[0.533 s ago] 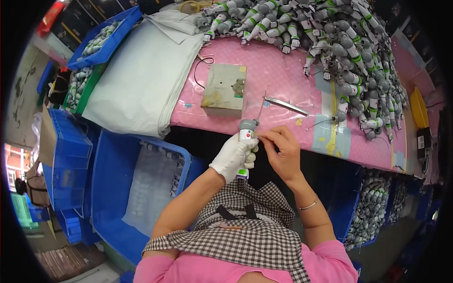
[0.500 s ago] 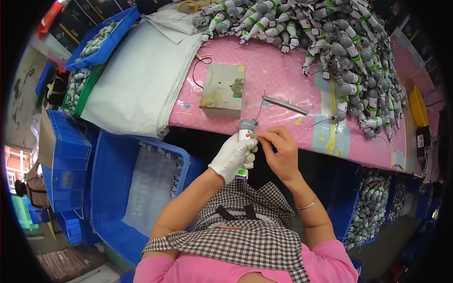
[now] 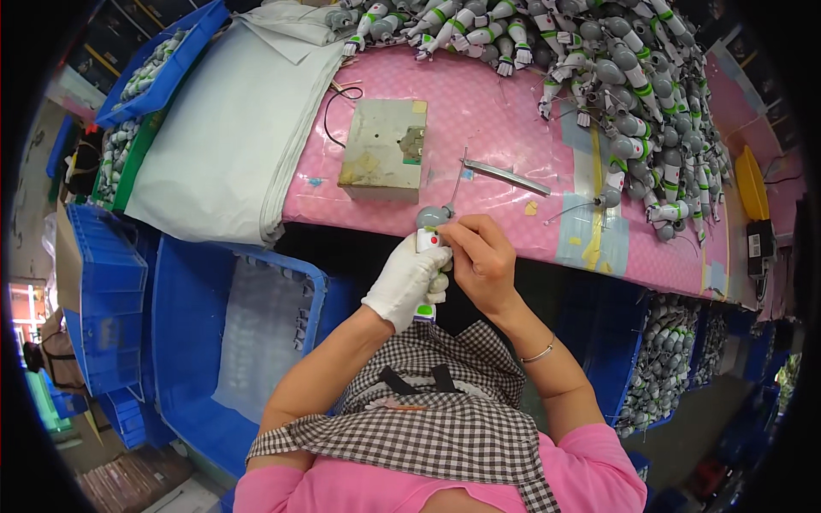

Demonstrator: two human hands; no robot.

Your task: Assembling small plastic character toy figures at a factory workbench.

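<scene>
My left hand [image 3: 400,280], in a white glove, is wrapped round a toy arm [image 3: 431,220]. The toy arm is white with a grey ball at its top, a red dot on its side and a purple and green end below the glove. A thin wire stands up from the ball. My bare right hand [image 3: 484,267] is closed in a pinch, thumb and forefinger against the toy arm beside the red dot. Whatever lies between those fingertips is too small to make out. Both hands are just off the near edge of the pink-covered table [image 3: 479,111].
A metal box [image 3: 372,158] with a black cord and a metal bar [image 3: 509,177] lie on the table. Many similar toy arms are heaped at the right [image 3: 637,77]. White sheeting [image 3: 231,128] covers the left side. Blue bins [image 3: 184,342] stand below on both sides.
My right fingertips have moved up the toy arm, closer to the grey ball. My left hand still grips the toy arm. The whole view has shifted slightly.
</scene>
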